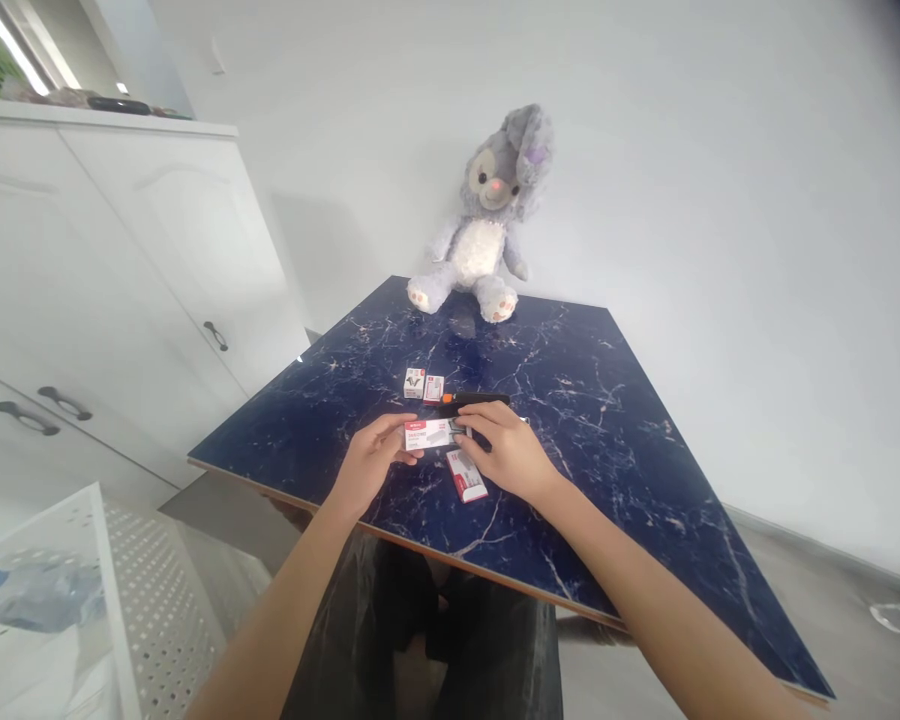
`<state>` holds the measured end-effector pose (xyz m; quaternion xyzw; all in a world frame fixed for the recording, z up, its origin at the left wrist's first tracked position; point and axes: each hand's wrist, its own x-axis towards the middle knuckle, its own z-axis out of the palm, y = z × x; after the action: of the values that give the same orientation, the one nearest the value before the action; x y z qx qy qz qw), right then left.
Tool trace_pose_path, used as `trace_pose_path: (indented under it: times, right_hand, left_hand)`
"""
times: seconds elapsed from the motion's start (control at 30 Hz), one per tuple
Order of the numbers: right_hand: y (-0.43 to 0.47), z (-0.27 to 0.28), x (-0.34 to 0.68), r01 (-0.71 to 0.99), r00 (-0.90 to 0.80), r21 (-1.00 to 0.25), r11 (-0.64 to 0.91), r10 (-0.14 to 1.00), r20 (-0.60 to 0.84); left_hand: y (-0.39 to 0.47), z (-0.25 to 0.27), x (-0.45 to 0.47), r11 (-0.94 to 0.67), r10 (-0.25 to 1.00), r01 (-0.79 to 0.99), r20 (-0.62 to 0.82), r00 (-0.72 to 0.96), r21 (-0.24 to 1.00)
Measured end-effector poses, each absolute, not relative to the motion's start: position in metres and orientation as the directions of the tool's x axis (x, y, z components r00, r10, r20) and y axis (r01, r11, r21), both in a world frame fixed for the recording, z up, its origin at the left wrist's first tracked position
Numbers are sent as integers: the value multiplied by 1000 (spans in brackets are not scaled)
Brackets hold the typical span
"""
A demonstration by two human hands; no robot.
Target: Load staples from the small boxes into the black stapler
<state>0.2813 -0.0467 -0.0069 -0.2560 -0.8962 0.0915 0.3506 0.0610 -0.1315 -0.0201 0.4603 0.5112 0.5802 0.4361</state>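
A long white and red cardboard box (424, 434) is held level above the table, close to its front. My left hand (371, 458) grips the box's left end between thumb and fingers. At the opposite end, my right hand (508, 452) is closed with its fingertips on the box. Something dark shows between those fingertips; I cannot make out what it is. Just below lies a second white and red box (466, 476). Beyond the hands are a small white box (414, 383), a smaller red and white box (433, 389) and a black tool with an orange end (474, 399).
A grey plush rabbit (480, 220) sits at the back of the dark blue marbled table (585, 480), against the wall. White cabinets (157, 240) stand on the left. A white perforated basket (150, 590) holding a plastic bottle (41, 592) is at the lower left.
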Motion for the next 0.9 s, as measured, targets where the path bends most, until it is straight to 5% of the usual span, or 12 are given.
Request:
trace_pose_path:
  times: [0.37,0.9]
  right_hand:
    - [-42,-6,284,347,-725,-342,873,482,493]
    - [-43,-6,283,289,-656,-554,781,583,479]
  left_hand:
    - [-131,-23,60,-80,978,-37,71,-197,996]
    - [-130,-21,60,-50,972,-61,34,-233,997]
